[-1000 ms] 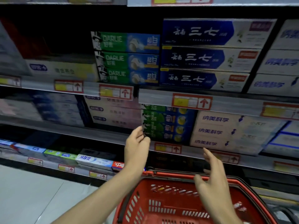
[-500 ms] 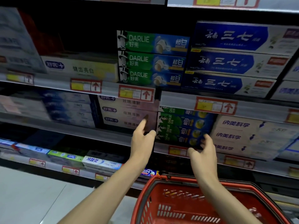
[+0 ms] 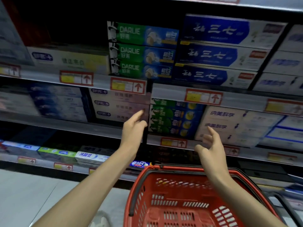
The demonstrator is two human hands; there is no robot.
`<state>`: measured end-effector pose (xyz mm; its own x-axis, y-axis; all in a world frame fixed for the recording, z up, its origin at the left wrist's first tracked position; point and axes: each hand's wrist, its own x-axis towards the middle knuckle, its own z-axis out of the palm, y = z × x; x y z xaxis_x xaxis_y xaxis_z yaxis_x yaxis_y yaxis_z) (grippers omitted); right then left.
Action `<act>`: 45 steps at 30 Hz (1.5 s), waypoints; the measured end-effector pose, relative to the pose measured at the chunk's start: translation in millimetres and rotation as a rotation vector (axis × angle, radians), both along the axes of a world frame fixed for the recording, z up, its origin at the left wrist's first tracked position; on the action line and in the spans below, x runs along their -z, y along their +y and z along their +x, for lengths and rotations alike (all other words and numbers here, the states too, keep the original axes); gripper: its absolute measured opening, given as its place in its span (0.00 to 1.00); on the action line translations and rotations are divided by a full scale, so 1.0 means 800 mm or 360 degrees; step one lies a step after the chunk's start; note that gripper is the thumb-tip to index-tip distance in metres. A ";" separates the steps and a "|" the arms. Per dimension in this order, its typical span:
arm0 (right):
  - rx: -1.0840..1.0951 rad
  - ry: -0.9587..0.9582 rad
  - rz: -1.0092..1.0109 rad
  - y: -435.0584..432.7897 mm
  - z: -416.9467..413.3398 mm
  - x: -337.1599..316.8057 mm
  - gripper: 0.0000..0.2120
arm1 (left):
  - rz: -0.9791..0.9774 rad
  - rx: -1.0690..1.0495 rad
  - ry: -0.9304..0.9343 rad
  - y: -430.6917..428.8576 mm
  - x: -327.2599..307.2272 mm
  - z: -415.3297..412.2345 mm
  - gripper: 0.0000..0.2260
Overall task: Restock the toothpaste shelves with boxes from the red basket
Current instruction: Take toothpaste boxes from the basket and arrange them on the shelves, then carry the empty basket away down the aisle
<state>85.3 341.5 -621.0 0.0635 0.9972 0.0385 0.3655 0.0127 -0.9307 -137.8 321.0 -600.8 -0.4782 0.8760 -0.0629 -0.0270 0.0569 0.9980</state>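
Note:
The red basket [image 3: 164, 190] stands below the shelves at the bottom centre, and the part of its inside that I can see holds no boxes. My left hand [image 3: 133, 130] is raised with fingers straight, its fingertips at the left end of a green-and-blue stack of Darlie boxes [image 3: 173, 119] on the middle shelf, next to pale pink boxes [image 3: 119, 105]. My right hand [image 3: 211, 145] hovers open with fingers spread, in front of the stack's right end and white boxes [image 3: 229, 125]. Neither hand holds anything.
The upper shelf carries green Darlie boxes [image 3: 141, 49] and dark blue boxes [image 3: 216, 51]. Price rails with red-framed labels [image 3: 127, 86] run along each shelf edge. The low shelf holds flat boxes [image 3: 88, 155]. Pale floor [image 3: 32, 194] lies at the lower left.
The view shifted up and left along the shelves. My right hand rose from over the basket to the middle shelf, then drew slightly right. My left hand stayed near the Darlie stack.

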 end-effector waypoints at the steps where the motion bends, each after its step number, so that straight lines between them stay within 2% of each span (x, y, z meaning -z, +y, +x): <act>1: -0.0004 -0.0008 0.0009 -0.006 0.014 -0.005 0.35 | 0.0013 -0.0004 0.0000 -0.005 -0.001 0.002 0.23; 7: 0.0017 -0.0089 0.0095 -0.051 0.111 -0.028 0.32 | 0.0045 0.0057 0.0022 -0.060 -0.008 0.046 0.20; 17: 0.0109 -0.0056 0.0005 -0.129 0.244 -0.040 0.29 | -0.0070 0.0076 0.0053 -0.168 0.021 0.116 0.16; 20: 0.0080 -0.0164 -0.0023 -0.144 0.263 -0.032 0.27 | -0.0217 -0.0024 0.0186 -0.182 0.016 0.131 0.15; 23: -0.0014 -0.0519 -0.0123 -0.144 0.280 -0.019 0.31 | -0.0446 -0.0052 0.0347 -0.183 0.020 0.131 0.14; 26: -0.0087 -0.0890 -0.0240 -0.135 0.298 0.010 0.32 | -0.0741 0.0133 0.0782 -0.175 0.041 0.117 0.20; 28: -0.0090 -0.1058 -0.0284 -0.127 0.311 0.038 0.29 | -0.0958 0.0230 0.1071 -0.169 0.063 0.108 0.17; 31: -0.0050 -0.1263 -0.0338 -0.110 0.326 0.083 0.29 | -0.1193 0.0342 0.1291 -0.147 0.101 0.086 0.13; 33: -0.0076 -0.1306 -0.0400 -0.094 0.331 0.107 0.33 | -0.1347 0.0386 0.1327 -0.132 0.120 0.079 0.20; 35: -0.0163 -0.1257 -0.0513 -0.078 0.333 0.126 0.37 | -0.1492 0.0433 0.1317 -0.120 0.135 0.078 0.23; 39: -0.0156 -0.1124 -0.0644 -0.061 0.332 0.156 0.46 | -0.1642 0.0321 0.1467 -0.101 0.159 0.100 0.34; 42: 0.0015 -0.1141 -0.0625 -0.055 0.351 0.171 0.45 | -0.1564 0.0295 0.1654 -0.083 0.177 0.118 0.36; 45: 0.0222 -0.1142 -0.0718 -0.050 0.391 0.173 0.46 | -0.1314 0.0403 0.1773 -0.053 0.184 0.150 0.34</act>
